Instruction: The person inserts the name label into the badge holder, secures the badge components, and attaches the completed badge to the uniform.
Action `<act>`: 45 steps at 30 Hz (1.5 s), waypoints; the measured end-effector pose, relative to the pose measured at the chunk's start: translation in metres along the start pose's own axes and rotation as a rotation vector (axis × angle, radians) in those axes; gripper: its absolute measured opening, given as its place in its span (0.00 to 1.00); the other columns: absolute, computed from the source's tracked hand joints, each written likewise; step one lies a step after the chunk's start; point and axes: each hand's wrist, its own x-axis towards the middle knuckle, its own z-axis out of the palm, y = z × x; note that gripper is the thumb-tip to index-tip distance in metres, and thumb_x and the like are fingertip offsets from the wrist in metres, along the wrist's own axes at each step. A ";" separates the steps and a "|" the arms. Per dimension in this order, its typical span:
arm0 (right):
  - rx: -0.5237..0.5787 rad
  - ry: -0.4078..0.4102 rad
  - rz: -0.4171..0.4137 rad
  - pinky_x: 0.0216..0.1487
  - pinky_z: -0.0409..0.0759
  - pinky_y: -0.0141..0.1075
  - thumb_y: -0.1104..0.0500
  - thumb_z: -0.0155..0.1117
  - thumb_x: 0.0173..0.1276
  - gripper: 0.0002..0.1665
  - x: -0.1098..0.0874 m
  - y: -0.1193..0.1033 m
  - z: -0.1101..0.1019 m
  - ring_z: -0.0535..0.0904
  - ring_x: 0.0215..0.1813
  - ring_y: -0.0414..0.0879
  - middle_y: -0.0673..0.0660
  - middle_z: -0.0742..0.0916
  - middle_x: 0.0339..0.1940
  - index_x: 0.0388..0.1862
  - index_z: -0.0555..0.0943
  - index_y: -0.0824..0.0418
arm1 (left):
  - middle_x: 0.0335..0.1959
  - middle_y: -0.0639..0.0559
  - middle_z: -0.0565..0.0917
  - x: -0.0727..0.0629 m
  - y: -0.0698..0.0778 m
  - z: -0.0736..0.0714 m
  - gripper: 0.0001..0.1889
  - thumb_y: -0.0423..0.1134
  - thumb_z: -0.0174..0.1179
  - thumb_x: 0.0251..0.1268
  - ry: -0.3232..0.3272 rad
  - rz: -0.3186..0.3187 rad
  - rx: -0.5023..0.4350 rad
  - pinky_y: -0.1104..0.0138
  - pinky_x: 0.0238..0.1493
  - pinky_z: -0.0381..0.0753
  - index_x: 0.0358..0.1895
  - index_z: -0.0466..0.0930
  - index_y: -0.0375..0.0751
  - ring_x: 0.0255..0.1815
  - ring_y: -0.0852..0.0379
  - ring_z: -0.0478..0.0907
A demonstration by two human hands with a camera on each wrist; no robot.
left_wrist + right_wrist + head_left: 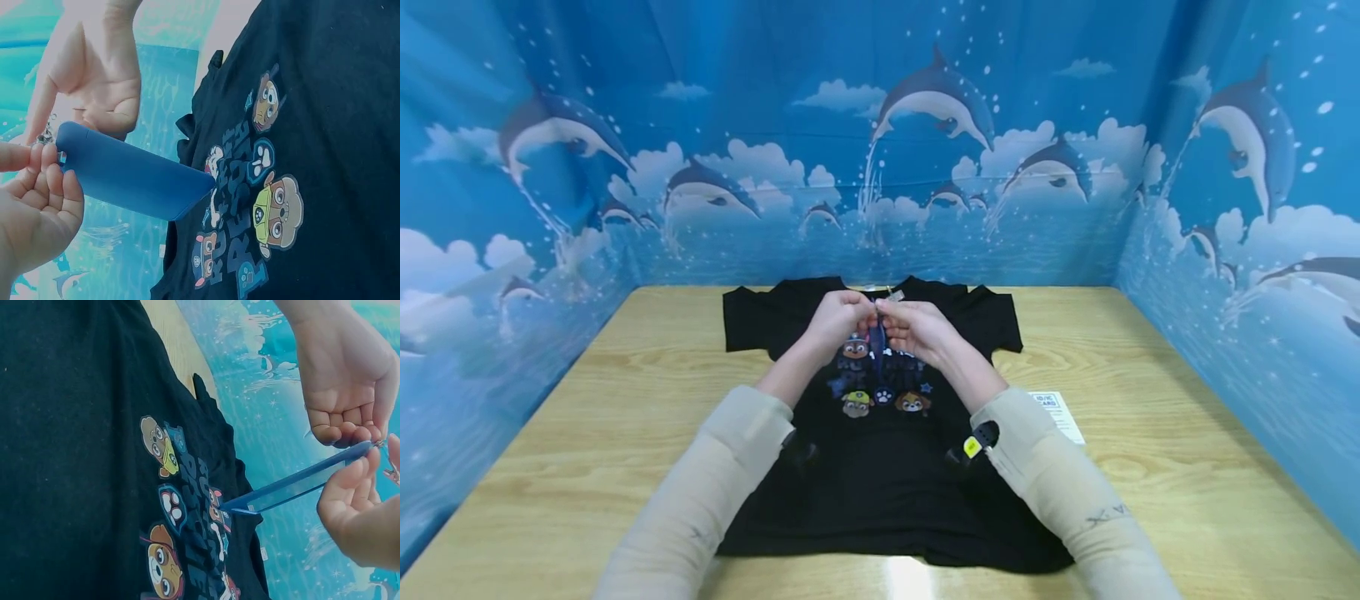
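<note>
Above the middle of the black T-shirt's chest hangs a flat blue holder (137,175), its metal clasp (45,136) at the twelve o'clock end and its lower end pointing toward six. In the head view it shows nearly edge-on; whether its lower end touches the cloth, I cannot tell. At ten o'clock of it, the left hand (841,318) pinches the clasp end between thumb and forefinger, the other fingers curled. At two o'clock, the right hand (919,327) pinches the same end, its fingertips meeting those of the left.

Beneath, the black T-shirt (880,483) lies spread, collar toward twelve o'clock, hem toward six, short sleeves out at ten and two. On its print, a yellow-capped puppy (857,405) sits at about half past six from the holder, and a brown-eared puppy (912,402) at five. At four o'clock, farther out, a white card (1060,414) marked "ID/IC CARD" lies on the wood-grain worktop (617,433), partly hidden by the cream right cuff (1018,425). A blue dolphin curtain (820,242) stands at nine, twelve and three o'clock.
</note>
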 end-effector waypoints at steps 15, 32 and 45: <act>-0.268 0.263 -0.145 0.19 0.73 0.28 0.57 0.67 0.61 0.12 -0.002 -0.005 0.004 0.72 0.17 0.39 0.51 0.81 0.17 0.20 0.83 0.60 | 0.23 0.48 0.77 0.004 0.002 0.007 0.11 0.33 0.51 0.63 0.044 0.028 0.162 0.67 0.23 0.69 0.23 0.75 0.34 0.22 0.57 0.68; -0.568 0.237 -0.163 0.26 0.73 0.34 0.56 0.57 0.69 0.15 -0.008 -0.009 0.009 0.73 0.22 0.43 0.55 0.78 0.22 0.28 0.79 0.67 | 0.25 0.48 0.76 0.000 0.002 0.006 0.12 0.36 0.51 0.65 0.032 -0.034 0.183 0.65 0.22 0.69 0.25 0.76 0.35 0.23 0.55 0.68; -0.378 0.248 -0.132 0.20 0.72 0.28 0.61 0.57 0.68 0.12 -0.006 -0.004 0.009 0.71 0.18 0.40 0.53 0.78 0.19 0.33 0.79 0.71 | 0.26 0.46 0.76 0.000 0.008 0.003 0.14 0.39 0.46 0.69 -0.079 -0.099 0.285 0.67 0.23 0.69 0.29 0.76 0.35 0.21 0.56 0.69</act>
